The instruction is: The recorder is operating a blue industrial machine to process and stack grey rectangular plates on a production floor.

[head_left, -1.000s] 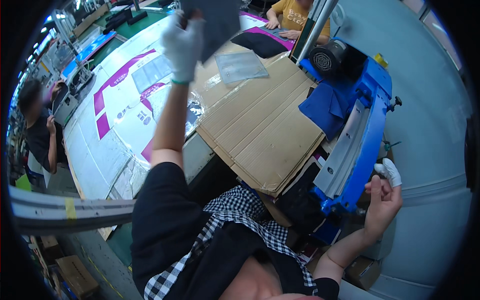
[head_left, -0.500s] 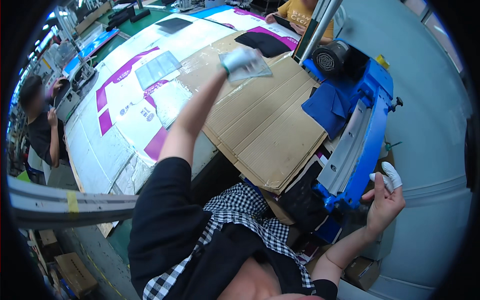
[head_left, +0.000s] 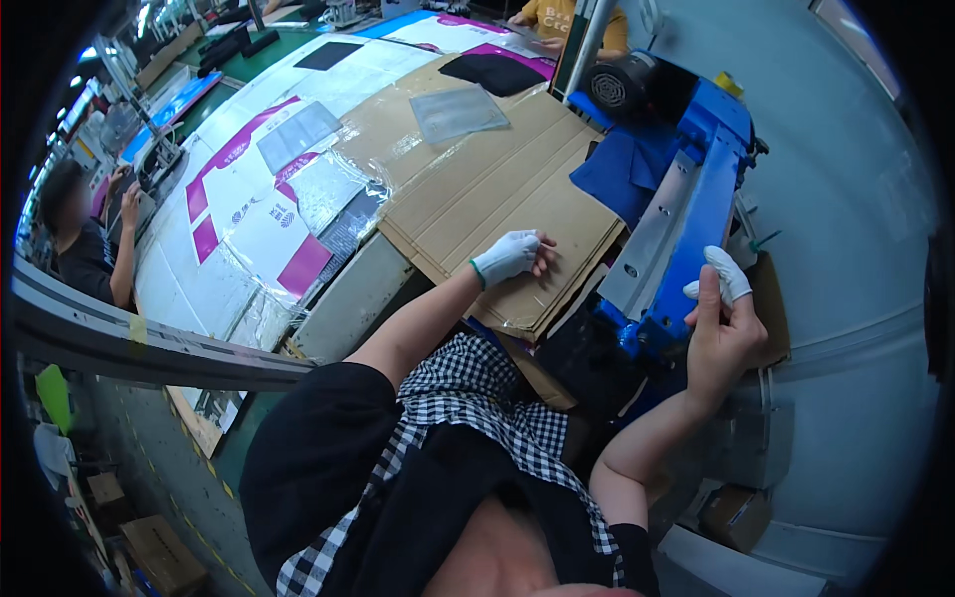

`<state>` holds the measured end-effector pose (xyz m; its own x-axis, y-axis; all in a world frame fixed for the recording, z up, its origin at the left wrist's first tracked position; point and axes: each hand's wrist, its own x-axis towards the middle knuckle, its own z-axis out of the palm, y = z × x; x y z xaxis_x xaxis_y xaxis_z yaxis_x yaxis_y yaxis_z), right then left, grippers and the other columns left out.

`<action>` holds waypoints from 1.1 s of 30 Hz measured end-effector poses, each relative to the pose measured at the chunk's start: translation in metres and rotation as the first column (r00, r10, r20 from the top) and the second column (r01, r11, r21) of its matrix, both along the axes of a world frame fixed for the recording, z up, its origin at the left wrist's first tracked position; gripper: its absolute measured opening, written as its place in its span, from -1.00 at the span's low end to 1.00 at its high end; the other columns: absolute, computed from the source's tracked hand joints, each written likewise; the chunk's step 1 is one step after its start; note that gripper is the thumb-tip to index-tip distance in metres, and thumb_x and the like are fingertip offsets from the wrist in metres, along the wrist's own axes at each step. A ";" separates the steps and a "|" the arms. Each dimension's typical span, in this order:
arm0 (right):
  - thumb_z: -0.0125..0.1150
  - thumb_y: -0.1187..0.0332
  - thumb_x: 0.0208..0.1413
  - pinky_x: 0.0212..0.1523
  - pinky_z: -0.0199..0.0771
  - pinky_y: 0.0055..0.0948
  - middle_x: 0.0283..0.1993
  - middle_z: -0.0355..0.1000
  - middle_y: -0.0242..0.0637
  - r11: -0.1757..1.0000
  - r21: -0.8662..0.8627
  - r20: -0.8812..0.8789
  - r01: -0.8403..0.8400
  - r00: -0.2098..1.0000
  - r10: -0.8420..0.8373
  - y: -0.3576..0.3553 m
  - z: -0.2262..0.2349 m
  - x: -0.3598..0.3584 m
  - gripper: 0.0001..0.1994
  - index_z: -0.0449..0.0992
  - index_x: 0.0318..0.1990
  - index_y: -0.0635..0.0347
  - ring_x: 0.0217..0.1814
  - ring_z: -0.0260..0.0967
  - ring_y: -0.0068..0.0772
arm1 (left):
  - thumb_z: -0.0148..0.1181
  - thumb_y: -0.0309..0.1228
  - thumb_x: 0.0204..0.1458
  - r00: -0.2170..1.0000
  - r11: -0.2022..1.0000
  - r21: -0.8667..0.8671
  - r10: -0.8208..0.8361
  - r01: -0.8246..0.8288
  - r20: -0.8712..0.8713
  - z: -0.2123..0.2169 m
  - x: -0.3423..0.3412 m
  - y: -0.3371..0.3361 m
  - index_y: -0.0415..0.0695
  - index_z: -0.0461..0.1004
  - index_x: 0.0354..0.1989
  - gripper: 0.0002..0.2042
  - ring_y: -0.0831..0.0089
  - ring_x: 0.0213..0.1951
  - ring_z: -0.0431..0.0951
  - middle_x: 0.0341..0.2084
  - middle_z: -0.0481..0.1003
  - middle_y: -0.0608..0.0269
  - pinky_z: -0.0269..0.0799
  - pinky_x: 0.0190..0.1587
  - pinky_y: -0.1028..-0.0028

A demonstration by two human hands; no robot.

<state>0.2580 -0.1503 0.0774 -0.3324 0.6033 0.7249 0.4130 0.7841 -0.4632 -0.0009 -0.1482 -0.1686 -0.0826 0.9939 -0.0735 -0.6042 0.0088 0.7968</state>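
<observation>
My left hand [head_left: 509, 256], in a white glove with bare fingertips, is over the near part of a brown cardboard sheet [head_left: 468, 214]. Its fingers are loosely bent and apart, with nothing visible in them. Farther up the cardboard lies a clear, greyish flat sheet [head_left: 458, 114], away from the hand. To the right, my right hand [head_left: 731, 333] is raised beside the blue machine [head_left: 686, 239]. White coverings sit on some of its fingers, which curve near the upright thumb; I see no object between them.
White and purple printed sheets [head_left: 264, 219] and another clear sheet [head_left: 298, 134] cover the table's left side. A black piece [head_left: 492, 73] and blue cloth [head_left: 617, 179] lie around the cardboard. A metal rail [head_left: 179, 343] crosses at left. Two other people are at the table's far sides.
My left hand has left the clear sheet and drawn back toward me over the cardboard. The clear sheet stays behind. My right hand keeps much the same pose; the whole view has shifted.
</observation>
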 end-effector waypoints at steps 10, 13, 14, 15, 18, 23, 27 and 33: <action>0.15 0.28 0.06 -0.72 0.15 -0.74 -0.60 0.45 -0.31 0.998 -0.064 -0.074 0.022 0.997 -0.027 -0.001 0.002 -0.002 -0.72 0.50 -0.23 0.37 -0.76 0.18 -0.67 | -0.15 -0.32 0.16 0.951 0.952 0.006 0.304 -0.305 0.058 -0.003 0.013 -0.008 -0.30 0.32 -0.23 -0.75 0.50 -0.61 0.40 -0.50 0.43 0.17 0.39 -0.54 0.60; 0.13 0.28 0.08 -0.71 0.12 -0.76 -0.62 0.44 -0.33 0.996 -0.081 -0.081 0.029 0.996 -0.035 0.000 0.000 -0.003 -0.73 0.50 -0.22 0.37 -0.77 0.14 -0.70 | -0.14 -0.32 0.16 0.901 0.904 -0.010 0.426 -0.428 -0.077 -0.005 0.015 -0.017 -0.29 0.33 -0.25 -0.75 0.51 -0.61 0.39 -0.51 0.42 0.18 0.38 -0.54 0.61; 0.13 0.29 0.08 -0.71 0.12 -0.76 -0.61 0.44 -0.33 0.996 -0.078 -0.082 0.034 0.996 -0.040 0.001 0.000 -0.004 -0.73 0.50 -0.22 0.36 -0.77 0.14 -0.70 | -0.14 -0.32 0.15 0.858 0.871 -0.014 0.481 -0.491 -0.179 -0.005 0.015 -0.023 -0.29 0.33 -0.26 -0.75 0.52 -0.61 0.39 -0.51 0.42 0.18 0.38 -0.54 0.61; 0.13 0.30 0.08 -0.71 0.11 -0.77 -0.61 0.44 -0.34 0.996 -0.075 -0.083 0.038 0.996 -0.044 0.002 -0.001 -0.004 -0.74 0.50 -0.22 0.35 -0.77 0.13 -0.71 | -0.13 -0.31 0.15 0.803 0.834 -0.011 0.527 -0.552 -0.279 -0.006 0.014 -0.028 -0.28 0.34 -0.27 -0.75 0.52 -0.62 0.39 -0.52 0.42 0.18 0.38 -0.55 0.62; 0.12 0.32 0.09 -0.71 0.10 -0.77 -0.60 0.44 -0.34 0.996 -0.087 -0.093 0.036 0.995 -0.044 0.001 -0.002 -0.004 -0.76 0.50 -0.21 0.34 -0.76 0.12 -0.72 | -0.11 -0.31 0.14 0.746 0.814 -0.008 0.529 -0.581 -0.405 -0.005 0.017 -0.036 -0.28 0.35 -0.29 -0.76 0.53 -0.62 0.39 -0.53 0.41 0.19 0.37 -0.56 0.63; 0.12 0.34 0.08 -0.72 0.10 -0.77 -0.58 0.45 -0.33 0.992 -0.127 -0.157 0.007 0.987 -0.027 0.001 0.000 -0.007 -0.78 0.50 -0.20 0.31 -0.77 0.11 -0.72 | -0.05 -0.30 0.11 0.783 0.877 -0.021 0.418 -0.480 -0.460 0.000 0.013 -0.043 -0.26 0.36 -0.31 -0.77 0.55 -0.64 0.38 -0.56 0.41 0.21 0.35 -0.57 0.65; 0.16 0.35 0.05 -0.72 0.13 -0.76 -0.58 0.46 -0.32 0.989 -0.146 -0.207 -0.014 0.978 -0.017 0.002 0.000 -0.010 -0.78 0.51 -0.21 0.31 -0.78 0.14 -0.70 | 0.01 -0.32 0.07 0.795 0.874 -0.005 0.440 -0.486 -0.418 0.025 -0.008 -0.047 -0.25 0.38 -0.33 -0.79 0.56 -0.65 0.38 -0.57 0.41 0.24 0.32 -0.59 0.64; 0.14 0.37 0.06 -0.72 0.13 -0.76 -0.57 0.46 -0.32 0.984 -0.180 -0.198 0.004 0.979 -0.041 0.002 0.001 -0.007 -0.79 0.50 -0.19 0.29 -0.76 0.16 -0.70 | 0.08 -0.29 -0.10 -0.624 0.334 0.604 0.060 -0.723 -0.779 0.034 -0.153 -0.060 -0.27 0.40 -0.35 -0.73 0.21 -0.41 0.44 -0.38 0.45 -0.01 0.38 -0.26 0.38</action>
